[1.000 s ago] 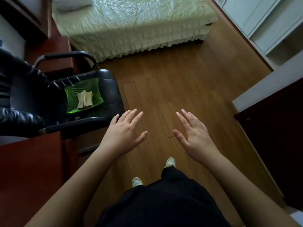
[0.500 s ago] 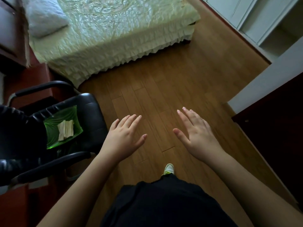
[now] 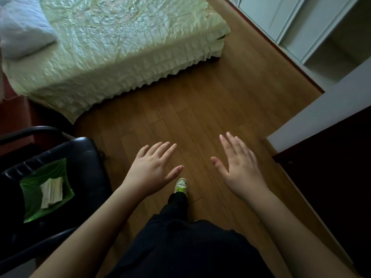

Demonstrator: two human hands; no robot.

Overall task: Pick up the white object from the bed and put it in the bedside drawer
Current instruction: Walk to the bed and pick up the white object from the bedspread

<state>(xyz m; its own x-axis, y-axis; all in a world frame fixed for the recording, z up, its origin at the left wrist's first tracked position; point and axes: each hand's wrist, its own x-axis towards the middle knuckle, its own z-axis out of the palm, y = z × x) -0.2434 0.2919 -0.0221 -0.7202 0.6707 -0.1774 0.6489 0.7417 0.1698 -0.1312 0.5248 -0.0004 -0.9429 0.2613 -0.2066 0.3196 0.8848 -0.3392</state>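
Fingers spread, my left hand (image 3: 153,173) and right hand (image 3: 240,169) hover empty over plank flooring (image 3: 200,109), ruffled bed (image 3: 120,47) ahead.

The bed (image 3: 120,47) wears a pale green, crinkled quilted cover with a ruffled skirt of the same shade. The pillow (image 3: 22,29) is pale blue-white. The floor (image 3: 190,109) is warm brown wood in long planks. The chair (image 3: 88,163) is glossy black; on it, a bright green dish (image 3: 32,189) holds a white folded cloth (image 3: 51,192). The trousers (image 3: 190,247) are black. The shoe (image 3: 180,186) is off-white with yellow-green laces. The cupboards (image 3: 281,15) are white.
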